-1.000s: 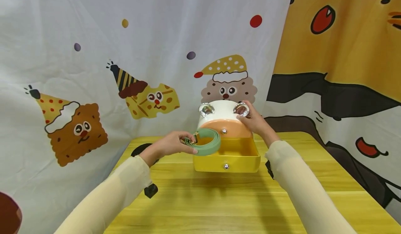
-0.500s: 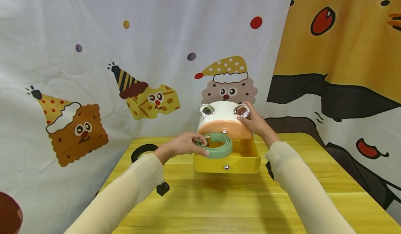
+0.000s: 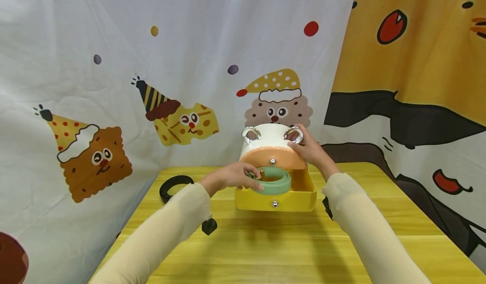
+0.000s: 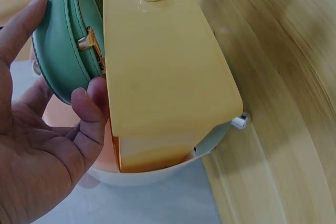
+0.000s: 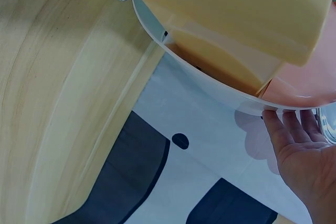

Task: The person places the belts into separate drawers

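Note:
My left hand point(image 3: 236, 177) holds a coiled green belt point(image 3: 277, 185) with a gold buckle, thumb and fingers around one side of the coil. The belt is over the pulled-out yellow drawer point(image 3: 252, 199); in the left wrist view the coil point(image 4: 58, 40) stands right beside the drawer's front panel point(image 4: 163, 66). The drawer belongs to a small white drawer box point(image 3: 270, 132) with silver ring ears and an orange upper drawer point(image 3: 292, 159), which is closed. My right hand point(image 3: 309, 149) grips the box's top right by the ear, thumb in front, fingers point(image 5: 294, 127) behind the shell.
A black coiled belt point(image 3: 164, 191) lies on the wooden table point(image 3: 265, 250) to the left, partly behind my left sleeve. A printed curtain point(image 3: 190, 64) hangs behind the table. A dark red rounded thing point(image 3: 11, 258) shows at the lower left edge.
My left hand has carried the green belt to the right and slightly down, over the yellow drawer. More of the black belt now shows. My right hand stays on the box.

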`<state>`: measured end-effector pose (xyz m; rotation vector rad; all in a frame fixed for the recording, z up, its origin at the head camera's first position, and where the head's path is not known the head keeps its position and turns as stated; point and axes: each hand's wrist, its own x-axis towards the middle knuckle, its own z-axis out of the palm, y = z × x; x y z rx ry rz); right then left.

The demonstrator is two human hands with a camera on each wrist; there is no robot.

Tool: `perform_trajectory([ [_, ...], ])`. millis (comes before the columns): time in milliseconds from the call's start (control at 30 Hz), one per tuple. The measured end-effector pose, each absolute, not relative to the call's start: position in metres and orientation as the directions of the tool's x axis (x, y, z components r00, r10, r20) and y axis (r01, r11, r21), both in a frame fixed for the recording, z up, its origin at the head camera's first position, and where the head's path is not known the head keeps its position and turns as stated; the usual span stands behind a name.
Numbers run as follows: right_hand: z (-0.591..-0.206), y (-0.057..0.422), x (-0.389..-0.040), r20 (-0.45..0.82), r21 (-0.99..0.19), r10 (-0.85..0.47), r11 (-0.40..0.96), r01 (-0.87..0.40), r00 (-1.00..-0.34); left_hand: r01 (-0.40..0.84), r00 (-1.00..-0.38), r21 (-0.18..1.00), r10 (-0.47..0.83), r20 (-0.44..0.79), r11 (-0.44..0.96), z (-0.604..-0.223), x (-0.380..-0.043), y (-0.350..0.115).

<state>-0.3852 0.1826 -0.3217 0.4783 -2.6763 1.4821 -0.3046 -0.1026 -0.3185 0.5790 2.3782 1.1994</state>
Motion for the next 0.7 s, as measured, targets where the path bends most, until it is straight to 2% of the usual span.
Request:
perform_trajectory([
  [367,-0.322,0.182,-0.385,0.19,-0.815,-0.247,0.499,-0.293,-0.95,0.111,-0.835,0.824,0.501,-0.226,0.556,-0.323,-0.314,-0.09],
  [700,-0.322,0.182,-0.384,0.171,-0.82,-0.234,0.505,-0.27,-0.957,0.103,-0.835,0.828,0.501,-0.229,0.551,-0.325,-0.319,-0.082],
])
